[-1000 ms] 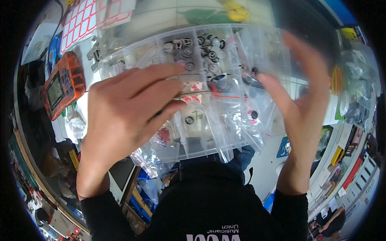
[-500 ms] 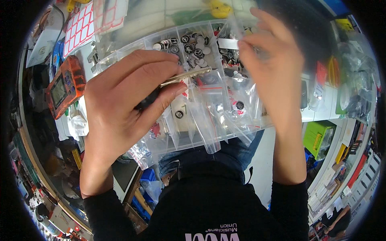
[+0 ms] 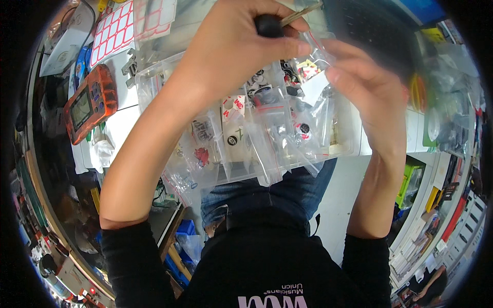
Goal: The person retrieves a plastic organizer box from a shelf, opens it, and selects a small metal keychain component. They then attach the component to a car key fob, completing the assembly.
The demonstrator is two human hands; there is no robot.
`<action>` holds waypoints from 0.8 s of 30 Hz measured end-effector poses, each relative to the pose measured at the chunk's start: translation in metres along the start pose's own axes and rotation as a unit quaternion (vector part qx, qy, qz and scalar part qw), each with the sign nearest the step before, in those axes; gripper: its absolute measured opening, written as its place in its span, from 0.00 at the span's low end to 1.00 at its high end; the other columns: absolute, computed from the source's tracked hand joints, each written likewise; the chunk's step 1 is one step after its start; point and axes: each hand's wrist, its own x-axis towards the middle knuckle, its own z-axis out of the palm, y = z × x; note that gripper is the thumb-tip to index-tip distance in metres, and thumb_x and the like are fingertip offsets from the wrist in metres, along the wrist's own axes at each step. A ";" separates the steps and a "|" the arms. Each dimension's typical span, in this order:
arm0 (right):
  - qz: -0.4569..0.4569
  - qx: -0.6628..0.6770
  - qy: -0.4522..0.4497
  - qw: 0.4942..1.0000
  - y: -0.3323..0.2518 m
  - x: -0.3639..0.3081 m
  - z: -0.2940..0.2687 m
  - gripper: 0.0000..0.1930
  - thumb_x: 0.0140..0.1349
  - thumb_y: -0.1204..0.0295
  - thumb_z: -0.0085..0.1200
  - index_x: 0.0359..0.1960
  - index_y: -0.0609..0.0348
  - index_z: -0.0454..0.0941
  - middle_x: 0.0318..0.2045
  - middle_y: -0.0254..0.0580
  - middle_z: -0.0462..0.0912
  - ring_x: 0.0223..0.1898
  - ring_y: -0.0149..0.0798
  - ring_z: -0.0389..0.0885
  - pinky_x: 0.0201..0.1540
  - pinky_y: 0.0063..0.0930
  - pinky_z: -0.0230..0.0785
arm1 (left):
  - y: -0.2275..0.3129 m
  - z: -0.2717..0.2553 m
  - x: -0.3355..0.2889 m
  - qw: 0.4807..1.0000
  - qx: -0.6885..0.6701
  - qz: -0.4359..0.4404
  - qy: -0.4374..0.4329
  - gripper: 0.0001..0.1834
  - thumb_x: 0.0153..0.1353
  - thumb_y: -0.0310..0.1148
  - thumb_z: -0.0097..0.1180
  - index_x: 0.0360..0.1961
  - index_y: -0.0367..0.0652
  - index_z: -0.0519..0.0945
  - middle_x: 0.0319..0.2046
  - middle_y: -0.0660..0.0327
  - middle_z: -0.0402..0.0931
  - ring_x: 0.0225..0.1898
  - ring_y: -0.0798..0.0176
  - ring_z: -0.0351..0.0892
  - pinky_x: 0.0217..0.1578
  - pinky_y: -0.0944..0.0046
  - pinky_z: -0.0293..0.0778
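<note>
Handiwork over divided box (image 3: 348, 139): gripping black-handled metal tool (image 3: 271, 25) in left hand (image 3: 237, 37) fingers, pinching small clear bag (image 3: 314, 86) in right hand (image 3: 372, 82) fingers.
Possibly risking a spill into the box below by crowding tool and bag so close.

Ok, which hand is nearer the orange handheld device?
Left. The left hand is above and right of the orange handheld device in the picture; the right hand is farther right, past the left hand.

Bags (image 3: 264, 156) in box (image 3: 347, 136), device (image 3: 91, 105) left
</note>
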 end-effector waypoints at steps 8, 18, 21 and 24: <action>0.035 0.026 0.015 0.999 0.012 -0.004 -0.001 0.12 0.57 0.71 0.53 0.36 0.70 0.78 0.41 0.43 0.77 0.38 0.29 0.74 0.41 0.19 0.64 | 0.003 -0.006 0.016 0.987 -0.107 -0.074 -0.090 0.05 0.52 0.26 0.58 0.26 0.39 0.75 0.16 0.69 0.69 0.15 0.78 0.61 0.16 0.78 0.57; 0.022 -0.032 0.086 0.996 0.005 -0.005 0.003 0.12 0.51 0.68 0.59 0.32 0.66 0.78 0.38 0.41 0.78 0.37 0.29 0.72 0.39 0.20 0.64 | 0.006 -0.003 0.018 0.985 -0.109 -0.135 -0.019 0.05 0.53 0.26 0.57 0.27 0.39 0.74 0.15 0.69 0.67 0.13 0.78 0.61 0.13 0.77 0.56; -0.011 -0.138 0.129 0.982 -0.002 -0.008 0.009 0.12 0.46 0.69 0.62 0.26 0.64 0.76 0.33 0.38 0.77 0.33 0.29 0.71 0.36 0.21 0.63 | 0.006 -0.003 0.015 0.986 -0.109 -0.125 -0.014 0.05 0.53 0.26 0.58 0.28 0.38 0.74 0.15 0.68 0.67 0.13 0.78 0.61 0.13 0.77 0.56; -0.031 -0.150 0.139 0.978 0.004 -0.009 0.017 0.11 0.42 0.71 0.64 0.24 0.62 0.74 0.27 0.37 0.75 0.28 0.32 0.69 0.32 0.23 0.62 | 0.004 -0.002 0.013 0.988 -0.093 -0.121 -0.022 0.06 0.53 0.27 0.58 0.29 0.38 0.74 0.15 0.68 0.68 0.13 0.78 0.62 0.13 0.77 0.56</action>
